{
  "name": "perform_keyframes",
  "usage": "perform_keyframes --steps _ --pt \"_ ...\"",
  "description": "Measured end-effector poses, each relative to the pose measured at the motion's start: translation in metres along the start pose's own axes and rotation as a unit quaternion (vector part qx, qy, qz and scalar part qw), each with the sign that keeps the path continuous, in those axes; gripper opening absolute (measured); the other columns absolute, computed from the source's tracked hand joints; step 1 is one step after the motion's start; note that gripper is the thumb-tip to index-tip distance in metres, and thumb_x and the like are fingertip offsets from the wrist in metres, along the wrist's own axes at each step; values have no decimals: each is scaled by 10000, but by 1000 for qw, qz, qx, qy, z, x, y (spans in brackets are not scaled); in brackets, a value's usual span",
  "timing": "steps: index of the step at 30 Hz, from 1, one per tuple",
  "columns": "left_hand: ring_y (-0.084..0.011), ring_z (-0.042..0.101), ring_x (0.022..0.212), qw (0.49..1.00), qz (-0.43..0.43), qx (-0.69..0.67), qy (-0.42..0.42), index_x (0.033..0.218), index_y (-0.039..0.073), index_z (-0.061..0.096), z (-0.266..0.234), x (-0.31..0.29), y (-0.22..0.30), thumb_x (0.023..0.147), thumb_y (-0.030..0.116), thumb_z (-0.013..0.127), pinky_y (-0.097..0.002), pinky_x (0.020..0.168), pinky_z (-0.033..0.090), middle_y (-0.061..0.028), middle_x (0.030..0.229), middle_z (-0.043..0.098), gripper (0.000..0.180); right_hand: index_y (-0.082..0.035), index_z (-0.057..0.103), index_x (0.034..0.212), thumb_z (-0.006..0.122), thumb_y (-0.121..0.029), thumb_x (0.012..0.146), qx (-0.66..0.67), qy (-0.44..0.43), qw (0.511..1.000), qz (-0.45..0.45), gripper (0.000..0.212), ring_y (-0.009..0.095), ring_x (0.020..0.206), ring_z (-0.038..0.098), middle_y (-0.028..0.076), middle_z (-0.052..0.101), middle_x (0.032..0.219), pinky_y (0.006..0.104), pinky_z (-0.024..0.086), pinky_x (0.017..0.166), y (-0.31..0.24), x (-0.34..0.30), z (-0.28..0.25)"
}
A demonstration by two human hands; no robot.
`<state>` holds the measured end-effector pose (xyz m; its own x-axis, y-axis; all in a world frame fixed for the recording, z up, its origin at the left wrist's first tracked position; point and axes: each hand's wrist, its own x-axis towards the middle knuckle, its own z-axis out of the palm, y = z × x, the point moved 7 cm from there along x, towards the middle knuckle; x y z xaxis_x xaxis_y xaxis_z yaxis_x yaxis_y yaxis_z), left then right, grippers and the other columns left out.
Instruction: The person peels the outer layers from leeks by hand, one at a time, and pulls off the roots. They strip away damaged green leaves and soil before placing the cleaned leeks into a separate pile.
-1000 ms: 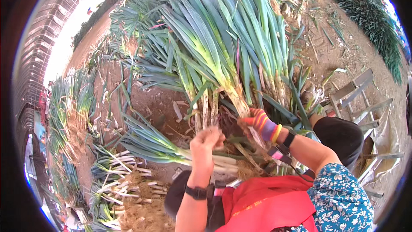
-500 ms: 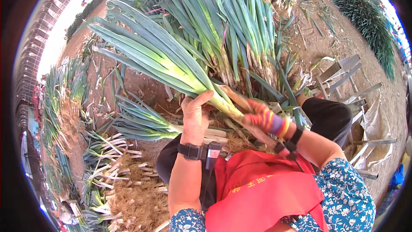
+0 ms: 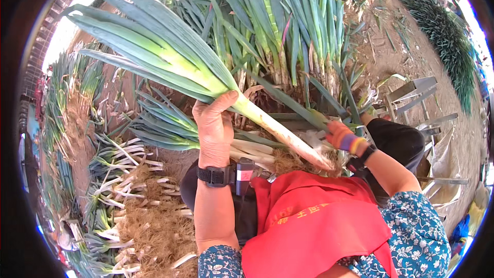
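Note:
My bare left hand point(image 3: 212, 126) is closed round the upper shank of a large leek point(image 3: 262, 118). Its broad green leaves fan toward the upper left, and its pale shank slants down to a root end above my red apron. My right hand point(image 3: 343, 136), in a striped glove and slightly blurred, is right of the root end, apart from the shank. Its fingers are closed on the end of a long loose green leek leaf point(image 3: 296, 107), which trails to the upper left. Under the held leek, other leeks point(image 3: 170, 126) lie with white shanks and roots toward my lap.
Upright leek bundles point(image 3: 278, 31) stand ahead. Trimmed leeks with brown roots point(image 3: 149, 221) are heaped at the left, with more bundles point(image 3: 72, 92) beyond. A metal frame point(image 3: 411, 92) stands right of my knee. A dark green row of leeks point(image 3: 432, 31) lies far right.
My left hand has moved left and up with the leek. My right hand has pulled away from the shank to the right, and a loose leaf now stretches from it.

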<state>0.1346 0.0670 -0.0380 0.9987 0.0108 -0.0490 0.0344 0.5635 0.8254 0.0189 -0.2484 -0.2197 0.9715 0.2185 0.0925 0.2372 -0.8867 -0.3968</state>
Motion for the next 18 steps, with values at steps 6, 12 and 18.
perform_keyframes --steps 6,12,18 --pt "-208 617 805 995 20 81 62 1015 13 579 -18 -1 -17 689 -24 713 -354 676 517 -70 929 619 354 -38 599 1074 599 -307 787 -255 -332 895 155 393 346 785 633 153 658 821 409 501 711 78 -44 -3" --pt "-228 608 888 999 -39 32 0 1104 24 537 -10 1 -29 755 18 683 -390 710 515 -77 1020 604 378 -17 527 1193 731 -351 726 195 -41 978 -67 609 300 1041 570 212 584 1129 356 438 890 -93 46 -98" --pt "-210 607 890 999 -46 8 18 1113 27 535 2 1 -41 748 24 687 -382 692 532 -71 1015 606 396 -4 607 990 735 -290 719 384 -95 912 110 414 221 623 627 130 637 690 328 466 554 -106 17 -52"
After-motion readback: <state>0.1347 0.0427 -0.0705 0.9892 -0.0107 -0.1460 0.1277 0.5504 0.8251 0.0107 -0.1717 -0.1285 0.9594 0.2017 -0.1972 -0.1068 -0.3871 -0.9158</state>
